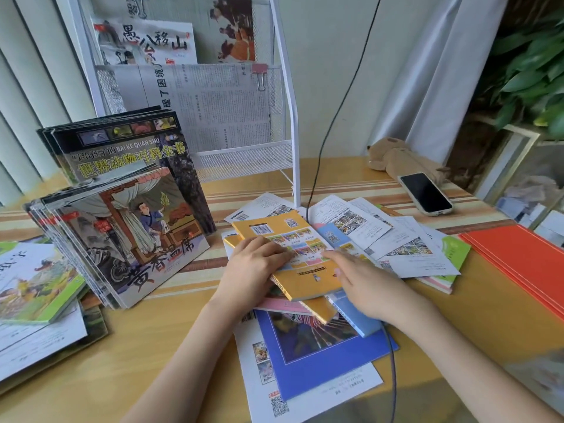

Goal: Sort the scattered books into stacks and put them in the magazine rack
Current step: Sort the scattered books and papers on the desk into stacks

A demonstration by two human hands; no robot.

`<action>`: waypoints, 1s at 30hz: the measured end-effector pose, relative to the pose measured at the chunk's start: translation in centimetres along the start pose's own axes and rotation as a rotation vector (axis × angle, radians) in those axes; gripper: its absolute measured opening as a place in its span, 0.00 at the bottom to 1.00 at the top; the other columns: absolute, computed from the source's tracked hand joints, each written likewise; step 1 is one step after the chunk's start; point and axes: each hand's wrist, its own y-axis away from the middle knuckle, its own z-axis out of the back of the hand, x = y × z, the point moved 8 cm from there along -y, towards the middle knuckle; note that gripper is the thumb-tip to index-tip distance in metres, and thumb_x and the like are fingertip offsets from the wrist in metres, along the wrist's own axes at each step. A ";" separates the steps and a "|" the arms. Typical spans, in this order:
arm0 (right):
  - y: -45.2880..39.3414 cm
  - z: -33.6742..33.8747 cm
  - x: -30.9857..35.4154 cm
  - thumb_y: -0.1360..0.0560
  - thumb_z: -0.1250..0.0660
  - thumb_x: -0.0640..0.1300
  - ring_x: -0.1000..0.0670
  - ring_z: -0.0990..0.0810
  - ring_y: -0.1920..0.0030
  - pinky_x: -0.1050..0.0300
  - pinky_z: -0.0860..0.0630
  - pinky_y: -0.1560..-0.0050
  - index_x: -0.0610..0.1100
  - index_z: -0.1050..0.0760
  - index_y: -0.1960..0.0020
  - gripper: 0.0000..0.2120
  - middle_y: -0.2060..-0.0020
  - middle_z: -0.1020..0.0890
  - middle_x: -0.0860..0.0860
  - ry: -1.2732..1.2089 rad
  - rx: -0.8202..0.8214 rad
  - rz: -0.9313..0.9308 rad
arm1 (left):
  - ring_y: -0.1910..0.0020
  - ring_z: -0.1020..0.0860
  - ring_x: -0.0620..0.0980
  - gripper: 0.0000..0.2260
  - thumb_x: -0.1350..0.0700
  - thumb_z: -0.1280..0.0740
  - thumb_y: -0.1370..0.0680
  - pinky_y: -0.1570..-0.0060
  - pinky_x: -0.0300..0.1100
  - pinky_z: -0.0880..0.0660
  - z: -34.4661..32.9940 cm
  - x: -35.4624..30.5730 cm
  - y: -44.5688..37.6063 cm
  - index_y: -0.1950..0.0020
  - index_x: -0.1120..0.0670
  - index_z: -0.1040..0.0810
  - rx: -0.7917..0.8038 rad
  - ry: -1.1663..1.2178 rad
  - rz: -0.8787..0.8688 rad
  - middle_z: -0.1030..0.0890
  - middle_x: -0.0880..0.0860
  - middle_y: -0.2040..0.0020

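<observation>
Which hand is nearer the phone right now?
Right. The right hand lies on the yellow book, below-left of the phone; the left hand rests on the book's far side, farther away.

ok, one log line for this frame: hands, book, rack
left hand: flat on yellow book | right hand: flat on same book | book: atop scattered pile | magazine rack: already holds papers

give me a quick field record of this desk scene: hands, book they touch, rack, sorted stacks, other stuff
left hand: flat on yellow book
right hand: fingers extended on the same book
yellow book: face down atop the scattered pile, centre
magazine rack: white mesh, behind the pile, already holds papers and books
sorted stacks: propped up at the left
phone: screen dark, right rear
orange folders: far right
</observation>
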 end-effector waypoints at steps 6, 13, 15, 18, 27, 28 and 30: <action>0.3 0.6 -2.9 0.19 0.49 0.44 0.49 0.26 0.42 0.48 0.28 0.41 0.52 0.37 0.29 0.19 0.36 0.25 0.50 -0.216 -0.178 -0.118 | 0.54 0.23 0.52 0.16 0.58 0.26 0.34 0.51 0.43 0.27 0.2 0.0 0.4 0.47 0.53 0.16 -0.075 0.015 -0.018 0.16 0.50 0.53; 1.3 -0.6 -2.4 0.23 0.41 0.39 0.53 0.30 0.46 0.54 0.29 0.42 0.52 0.39 0.28 0.25 0.45 0.29 0.53 -0.372 -0.172 -0.089 | 0.50 0.25 0.51 0.13 0.56 0.32 0.28 0.40 0.47 0.33 -0.1 1.2 0.7 0.45 0.53 0.17 -0.077 0.084 0.024 0.17 0.50 0.51; 0.9 -0.5 -3.1 0.24 0.40 0.36 0.52 0.29 0.55 0.53 0.26 0.52 0.51 0.37 0.30 0.25 0.54 0.30 0.55 -0.345 -0.284 -0.101 | 0.50 0.24 0.51 0.14 0.57 0.30 0.30 0.37 0.48 0.35 0.0 1.1 0.7 0.45 0.53 0.17 -0.080 0.085 0.016 0.17 0.51 0.51; 0.9 0.6 -5.8 0.25 0.39 0.32 0.48 0.28 0.61 0.56 0.32 0.61 0.47 0.35 0.32 0.23 0.49 0.29 0.47 -0.251 -0.444 -0.202 | 0.50 0.24 0.51 0.14 0.56 0.31 0.29 0.36 0.49 0.36 0.2 1.2 0.8 0.44 0.53 0.17 -0.085 0.110 0.025 0.17 0.51 0.51; 2.0 1.0 -11.2 0.34 0.38 0.25 0.45 0.35 0.33 0.45 0.40 0.38 0.55 0.28 0.41 0.31 0.34 0.29 0.50 0.097 -0.579 -0.312 | 0.51 0.21 0.56 0.12 0.58 0.33 0.26 0.49 0.48 0.26 1.0 2.7 1.1 0.44 0.57 0.17 -0.086 0.298 0.169 0.17 0.54 0.49; 1.4 0.6 -10.2 0.35 0.39 0.23 0.48 0.45 0.26 0.43 0.47 0.32 0.61 0.32 0.36 0.40 0.27 0.37 0.55 0.094 -0.528 -0.197 | 0.51 0.21 0.55 0.12 0.57 0.34 0.25 0.48 0.46 0.27 1.2 2.8 1.2 0.43 0.57 0.17 -0.096 0.328 0.180 0.17 0.54 0.48; 0.8 0.4 -8.0 0.37 0.42 0.19 0.57 0.61 0.25 0.45 0.58 0.27 0.68 0.47 0.32 0.52 0.25 0.51 0.62 0.035 -0.419 0.038 | 0.50 0.21 0.54 0.13 0.54 0.34 0.25 0.47 0.42 0.30 1.5 2.9 1.2 0.43 0.57 0.17 -0.100 0.379 0.204 0.17 0.53 0.48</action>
